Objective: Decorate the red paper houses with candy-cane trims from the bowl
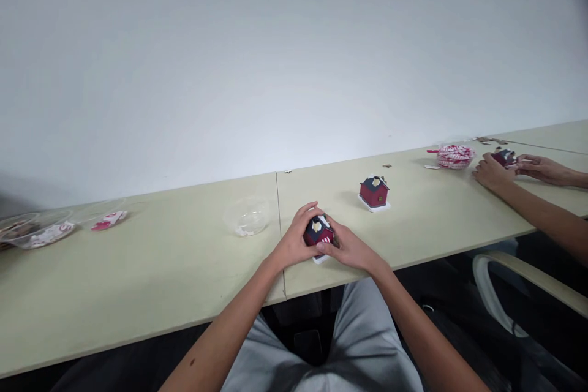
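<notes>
The left hand (296, 240) and right hand (353, 247) both grip the small red house (318, 233) near the tabletop (184, 263) edge. It seems light, stiff; hold its walls (326, 237), sparing the probably fragile roof (314, 224).

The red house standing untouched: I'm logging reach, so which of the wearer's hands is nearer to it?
Right. The right hand is left and in front of the standing house; the left hand is farther left, across the held house.
</notes>
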`<move>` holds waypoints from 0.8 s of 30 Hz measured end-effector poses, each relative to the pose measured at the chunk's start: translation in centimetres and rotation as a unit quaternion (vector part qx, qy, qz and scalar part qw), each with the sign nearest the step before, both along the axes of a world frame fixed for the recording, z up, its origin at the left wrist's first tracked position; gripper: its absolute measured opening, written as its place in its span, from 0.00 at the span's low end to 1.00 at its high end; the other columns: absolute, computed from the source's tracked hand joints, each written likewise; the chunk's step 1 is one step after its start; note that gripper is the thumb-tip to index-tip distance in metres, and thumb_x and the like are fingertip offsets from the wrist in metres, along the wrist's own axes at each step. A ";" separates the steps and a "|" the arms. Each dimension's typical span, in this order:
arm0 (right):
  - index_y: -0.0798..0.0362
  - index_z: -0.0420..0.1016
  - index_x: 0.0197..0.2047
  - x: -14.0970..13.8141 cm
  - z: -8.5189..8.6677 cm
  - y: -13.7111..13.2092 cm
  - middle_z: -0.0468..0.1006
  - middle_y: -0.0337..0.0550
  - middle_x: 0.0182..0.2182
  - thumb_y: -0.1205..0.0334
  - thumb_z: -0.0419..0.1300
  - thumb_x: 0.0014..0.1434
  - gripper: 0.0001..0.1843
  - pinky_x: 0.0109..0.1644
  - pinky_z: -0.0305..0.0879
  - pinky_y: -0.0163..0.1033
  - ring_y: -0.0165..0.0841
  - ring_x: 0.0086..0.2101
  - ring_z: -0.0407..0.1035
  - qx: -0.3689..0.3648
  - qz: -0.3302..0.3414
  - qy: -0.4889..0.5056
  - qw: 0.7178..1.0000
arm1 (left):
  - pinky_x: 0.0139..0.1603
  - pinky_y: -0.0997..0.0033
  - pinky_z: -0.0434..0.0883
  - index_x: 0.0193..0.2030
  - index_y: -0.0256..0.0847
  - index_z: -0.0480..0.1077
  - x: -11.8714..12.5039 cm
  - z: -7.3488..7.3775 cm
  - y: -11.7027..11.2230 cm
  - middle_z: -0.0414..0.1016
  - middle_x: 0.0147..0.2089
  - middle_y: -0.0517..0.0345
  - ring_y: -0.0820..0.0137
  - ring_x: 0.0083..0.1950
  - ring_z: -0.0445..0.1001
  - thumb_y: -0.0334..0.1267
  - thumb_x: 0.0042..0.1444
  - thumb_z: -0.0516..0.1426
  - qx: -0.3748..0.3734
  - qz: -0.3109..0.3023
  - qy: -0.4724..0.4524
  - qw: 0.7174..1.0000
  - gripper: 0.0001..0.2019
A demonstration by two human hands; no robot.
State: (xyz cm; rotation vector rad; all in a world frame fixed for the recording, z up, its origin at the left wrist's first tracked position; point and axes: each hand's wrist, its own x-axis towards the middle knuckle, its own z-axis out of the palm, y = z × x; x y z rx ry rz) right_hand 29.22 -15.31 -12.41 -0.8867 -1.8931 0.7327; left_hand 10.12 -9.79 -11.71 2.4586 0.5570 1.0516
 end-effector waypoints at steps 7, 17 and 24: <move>0.48 0.54 0.72 0.1 0.0 0.0 0.69 0.50 0.65 0.48 0.61 0.65 0.38 0.65 0.63 0.50 0.44 0.61 0.67 -0.002 -0.001 0.000 1.000 | 0.73 0.48 0.58 0.65 0.46 0.61 0.0 0.3 -0.3 0.54 0.73 0.40 0.51 0.75 0.54 0.40 0.55 0.65 -0.003 0.001 -0.002 1.000 0.31; 0.47 0.51 0.75 1.4 -0.7 0.3 0.61 0.49 0.71 0.46 0.60 0.65 0.40 0.70 0.57 0.55 0.46 0.67 0.59 0.007 -0.010 -0.069 0.998 | 0.71 0.48 0.61 0.62 0.45 0.62 -1.9 1.4 -2.7 0.59 0.70 0.41 0.52 0.72 0.60 0.43 0.55 0.66 -0.012 0.057 -0.026 0.998 0.30; 0.48 0.77 0.55 9.8 -0.6 1.4 0.81 0.50 0.54 0.46 0.58 0.66 0.21 0.61 0.68 0.54 0.43 0.52 0.75 0.082 -0.272 0.025 0.958 | 0.63 0.52 0.69 0.62 0.47 0.62 -14.3 1.7 -7.3 0.67 0.63 0.47 0.54 0.63 0.70 0.48 0.59 0.63 -0.012 0.295 -0.014 0.955 0.27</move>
